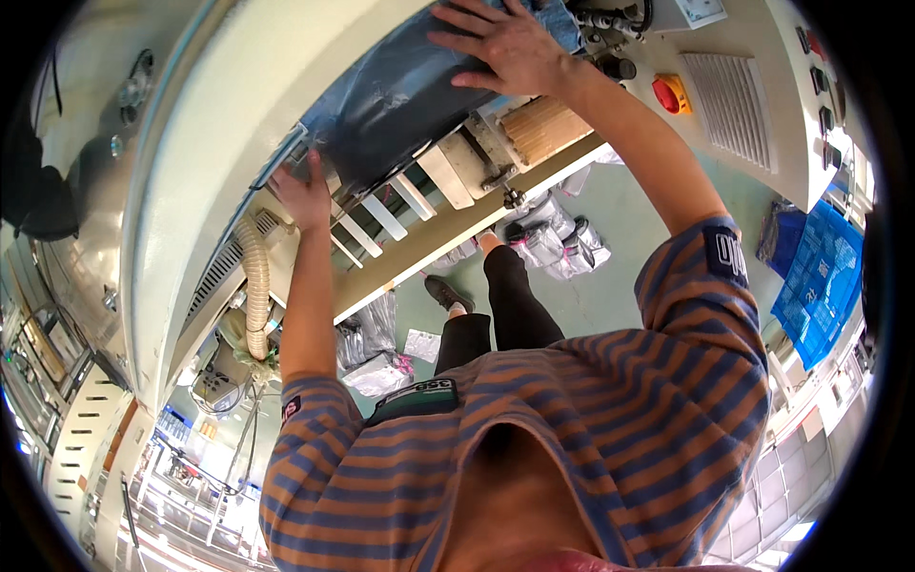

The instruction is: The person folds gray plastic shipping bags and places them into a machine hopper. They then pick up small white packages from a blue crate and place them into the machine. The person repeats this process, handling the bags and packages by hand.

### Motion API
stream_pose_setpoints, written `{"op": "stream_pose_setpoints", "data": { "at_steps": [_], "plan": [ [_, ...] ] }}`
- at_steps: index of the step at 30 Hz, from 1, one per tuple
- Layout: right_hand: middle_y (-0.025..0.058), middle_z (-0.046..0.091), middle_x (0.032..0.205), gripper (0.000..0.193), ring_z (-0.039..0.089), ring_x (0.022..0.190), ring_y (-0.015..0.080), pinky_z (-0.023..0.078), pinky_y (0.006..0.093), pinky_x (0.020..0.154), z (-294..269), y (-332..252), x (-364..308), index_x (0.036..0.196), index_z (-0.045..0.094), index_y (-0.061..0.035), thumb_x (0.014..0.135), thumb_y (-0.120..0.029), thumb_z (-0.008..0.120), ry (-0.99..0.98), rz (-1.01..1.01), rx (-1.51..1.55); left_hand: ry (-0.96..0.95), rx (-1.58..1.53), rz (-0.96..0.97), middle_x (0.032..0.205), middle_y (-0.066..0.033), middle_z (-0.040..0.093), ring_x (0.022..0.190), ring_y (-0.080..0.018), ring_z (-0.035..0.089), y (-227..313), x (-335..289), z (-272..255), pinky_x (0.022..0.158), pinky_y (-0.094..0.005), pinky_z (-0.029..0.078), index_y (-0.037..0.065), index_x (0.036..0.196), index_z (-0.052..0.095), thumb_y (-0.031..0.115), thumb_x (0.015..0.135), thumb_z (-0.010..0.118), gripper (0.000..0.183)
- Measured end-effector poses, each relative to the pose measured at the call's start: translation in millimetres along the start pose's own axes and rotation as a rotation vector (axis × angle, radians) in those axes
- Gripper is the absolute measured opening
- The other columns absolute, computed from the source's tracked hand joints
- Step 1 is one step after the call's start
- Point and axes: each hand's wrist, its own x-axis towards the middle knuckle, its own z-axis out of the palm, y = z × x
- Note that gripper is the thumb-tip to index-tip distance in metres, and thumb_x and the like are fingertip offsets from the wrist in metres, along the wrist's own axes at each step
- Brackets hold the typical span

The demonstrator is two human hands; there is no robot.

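While the dark plastic-wrapped bundle (pixel 400 95) lies on the pale machine bed (pixel 238 124), the person's right hand (pixel 505 43) rests flat on the bundle's far upper face, fingers spread wide and closed around nothing, only pressing down. The left hand (pixel 303 195) sits at the bundle's near lower corner, palm against its edge with the fingers curled over; how firmly it grips I cannot tell. To feed such a package well, I judge that both hands should keep it square to the row of white guide slats (pixel 381 217) just below the bundle, with the pressing hand smoothing the film so that no fold catches, and with fingertips kept off the metal bracket (pixel 477 153) beside the bundle's lower right corner. The wrap looks glossy and thin, blue-black, creased with soft highlights, and the bundle is a broad, flat slab with rounded edges. A ribbed beige hose (pixel 255 286), corrugated and flexible, curves down from the frame well below the bundle's left end. To the bundle's right stands a cream control panel with a red round switch (pixel 667 92) on a yellow base and a slotted vent grille (pixel 729 91). Further clear-wrapped packs (pixel 558 243) lie on the green floor (pixel 620 219), below the bundle.
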Motion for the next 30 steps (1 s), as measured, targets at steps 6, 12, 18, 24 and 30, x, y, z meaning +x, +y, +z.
{"op": "stream_pose_setpoints", "data": {
  "at_steps": [6,12,18,24,30],
  "plan": [
    [-0.0027,0.024,0.139,0.050,0.017,0.130,0.0163,0.005,0.0438,0.106,42.2,-13.4,7.6,0.130,0.035,-0.0234,0.087,-0.049,0.031,-0.009,-0.101,-0.224,-0.326,0.524,0.756,0.141,-0.0178,0.011,0.129,-0.0368,0.009,91.0,37.1,2.2,0.095,-0.0622,0.012,0.011,0.135,0.021,0.044,0.076,0.056,0.076],
    [-0.0002,0.024,0.140,0.051,0.016,0.130,0.0159,0.007,0.0424,0.106,32.6,19.8,-18.6,0.131,0.033,-0.0178,0.088,-0.045,0.030,0.093,0.027,-0.226,-0.451,0.541,0.605,0.141,-0.0164,0.012,0.130,-0.0353,0.009,61.7,21.0,9.9,0.094,-0.0642,0.007,0.011,0.134,0.024,0.056,0.073,0.052,0.081],
    [0.0023,0.026,0.139,0.053,0.017,0.130,0.0176,0.011,0.0447,0.105,40.4,6.3,-18.1,0.130,0.035,-0.0137,0.086,-0.045,0.036,0.107,0.041,-0.072,-0.380,0.357,0.978,0.141,-0.0162,0.013,0.129,-0.0381,0.008,148.8,42.8,26.3,0.093,-0.0652,0.004,0.011,0.134,0.026,0.053,0.071,0.055,0.081],
    [0.0030,0.027,0.138,0.057,0.019,0.130,0.0190,0.010,0.0474,0.105,58.3,-2.7,-64.8,0.129,0.036,-0.0120,0.085,-0.049,0.034,0.344,0.317,0.018,-0.381,0.560,0.957,0.142,-0.0176,0.004,0.129,-0.0411,0.000,139.6,63.3,59.9,0.088,-0.0696,0.003,0.010,0.136,0.018,0.053,0.070,0.056,0.088],
    [0.0107,0.042,0.126,0.043,0.033,0.122,0.0251,0.021,0.0479,0.101,70.0,-61.3,-125.4,0.112,0.049,-0.0053,0.082,-0.036,0.049,0.639,0.584,0.342,-0.345,0.689,1.032,0.142,-0.0195,0.005,0.130,-0.0404,0.001,122.2,68.6,58.8,0.090,-0.0680,0.002,0.008,0.136,0.017,0.046,0.080,0.046,0.074]
  ]
}}
